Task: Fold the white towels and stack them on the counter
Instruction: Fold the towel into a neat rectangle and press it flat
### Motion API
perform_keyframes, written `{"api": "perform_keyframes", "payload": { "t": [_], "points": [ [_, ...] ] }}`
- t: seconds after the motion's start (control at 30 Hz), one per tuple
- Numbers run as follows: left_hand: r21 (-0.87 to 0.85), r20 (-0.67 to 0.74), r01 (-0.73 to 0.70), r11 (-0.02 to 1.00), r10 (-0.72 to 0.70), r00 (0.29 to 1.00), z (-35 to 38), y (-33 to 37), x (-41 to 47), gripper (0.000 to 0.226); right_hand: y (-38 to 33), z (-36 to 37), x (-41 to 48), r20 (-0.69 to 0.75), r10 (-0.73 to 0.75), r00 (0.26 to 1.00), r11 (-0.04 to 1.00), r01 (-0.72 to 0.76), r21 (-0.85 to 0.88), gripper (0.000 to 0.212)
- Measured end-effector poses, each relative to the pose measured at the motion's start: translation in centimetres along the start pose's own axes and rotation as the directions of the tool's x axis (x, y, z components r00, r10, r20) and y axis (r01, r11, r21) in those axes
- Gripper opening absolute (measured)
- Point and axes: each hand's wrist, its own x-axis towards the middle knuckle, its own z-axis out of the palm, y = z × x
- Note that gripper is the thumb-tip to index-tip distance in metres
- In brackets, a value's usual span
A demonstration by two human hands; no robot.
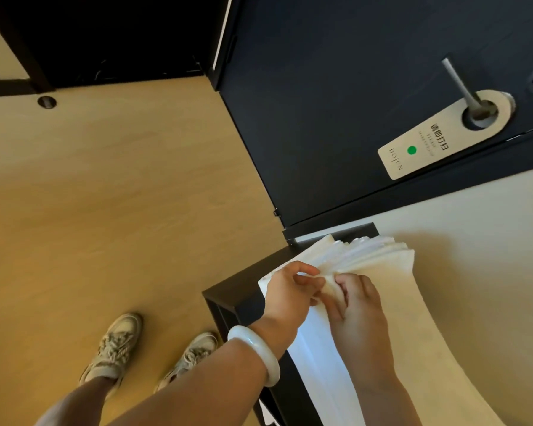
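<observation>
A pile of white towels [379,256] lies on the dark counter [237,290] at the lower right, several layered edges fanned at its far end. My left hand [290,290], with a pale bangle on the wrist, pinches a fold of the top towel between thumb and fingers. My right hand [357,305] grips the same bunched fold right beside it, fingers curled into the cloth. A long white stretch of towel [320,364] runs back toward me under both forearms.
A dark door [336,103] with a metal lever handle [462,87] and a hanging sign [428,149] stands just beyond the counter. A cream wall [474,272] borders the towels on the right. Wooden floor [120,195] and my shoes [117,345] lie left.
</observation>
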Motion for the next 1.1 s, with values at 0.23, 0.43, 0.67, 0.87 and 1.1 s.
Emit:
{"api": "perform_keyframes", "payload": {
  "t": [0.23, 0.43, 0.67, 0.87, 1.1],
  "points": [
    [-0.056, 0.025, -0.011, 0.998, 0.013, 1.000, -1.0, -0.6, 0.3, 0.021, -0.9, 0.2, 0.6, -0.212, 0.058, 0.976, 0.998, -0.048, 0.052, 0.012],
    [0.065, 0.030, -0.030, 0.997, 0.028, 0.999, -1.2, -0.2, 0.3, 0.034, -1.1, 1.5, 0.6, -0.095, 0.126, 0.987, 0.992, -0.128, -0.008, 0.046],
    [-0.114, -0.030, 0.153, 0.982, -0.158, 0.987, -1.7, 0.0, 0.9, 0.034, -1.0, 1.3, 0.7, -0.116, 0.214, 0.970, 0.972, -0.200, 0.122, 0.033],
    [-0.218, 0.053, 0.141, 0.966, -0.133, 0.990, -2.0, 0.4, 0.4, 0.044, -1.3, 0.4, 0.2, -0.154, 0.204, 0.967, 0.959, -0.166, 0.229, 0.035],
    [-0.156, 0.105, 0.089, 0.984, -0.073, 0.992, -2.3, 0.7, -0.4, 0.051, -1.5, 1.8, 0.0, -0.134, 0.231, 0.964, 0.963, -0.206, 0.174, 0.061]
  ]
}}
